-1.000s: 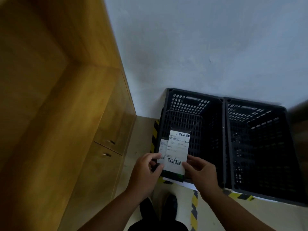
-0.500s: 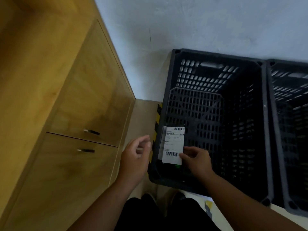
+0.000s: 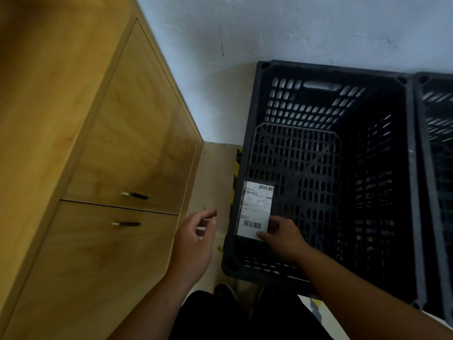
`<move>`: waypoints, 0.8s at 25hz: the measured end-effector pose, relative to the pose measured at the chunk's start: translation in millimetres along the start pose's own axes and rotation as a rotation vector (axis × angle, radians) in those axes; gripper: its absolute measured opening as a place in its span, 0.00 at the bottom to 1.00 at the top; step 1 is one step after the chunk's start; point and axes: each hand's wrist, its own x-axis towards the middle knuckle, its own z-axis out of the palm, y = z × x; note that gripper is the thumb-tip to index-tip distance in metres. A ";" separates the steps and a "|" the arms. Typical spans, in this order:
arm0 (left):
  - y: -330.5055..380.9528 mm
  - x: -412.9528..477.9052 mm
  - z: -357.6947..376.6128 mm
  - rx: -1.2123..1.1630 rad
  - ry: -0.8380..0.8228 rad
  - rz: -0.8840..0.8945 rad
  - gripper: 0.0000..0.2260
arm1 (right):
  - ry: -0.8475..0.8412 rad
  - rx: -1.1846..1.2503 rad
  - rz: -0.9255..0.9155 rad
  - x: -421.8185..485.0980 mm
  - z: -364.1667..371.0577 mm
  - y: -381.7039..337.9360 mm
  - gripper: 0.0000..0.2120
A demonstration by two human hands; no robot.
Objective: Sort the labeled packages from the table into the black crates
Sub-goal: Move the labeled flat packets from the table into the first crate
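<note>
Head cam only, so here's what it had. The right hand (image 3: 282,235) was down inside the nearer black crate (image 3: 331,68), by its near left corner, pinching the lower right corner of the labeled package (image 3: 256,208), thumb on the white label. The package sat close against the crate's left wall with its barcodes facing up; couldn't tell if it was touching the crate's mesh bottom or was held just over it. The left hand (image 3: 196,239) was outside the crate, over the strip of floor (image 3: 215,173) between the crate and the wooden cabinet (image 3: 110,143), holding nothing, fingers loosely curled. A second black crate (image 3: 434,168) stood right against the first one's right side, both backed up to the pale wall (image 3: 294,28). Some yellow-and-black tape (image 3: 237,158) peeked out along the first crate's left edge. The cabinet had two small handles (image 3: 134,195).
</note>
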 end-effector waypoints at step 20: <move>230.7 -174.4 -37.7 0.534 -0.286 0.482 0.20 | 0.582 -0.724 -0.320 -346.8 -132.7 -114.0 0.27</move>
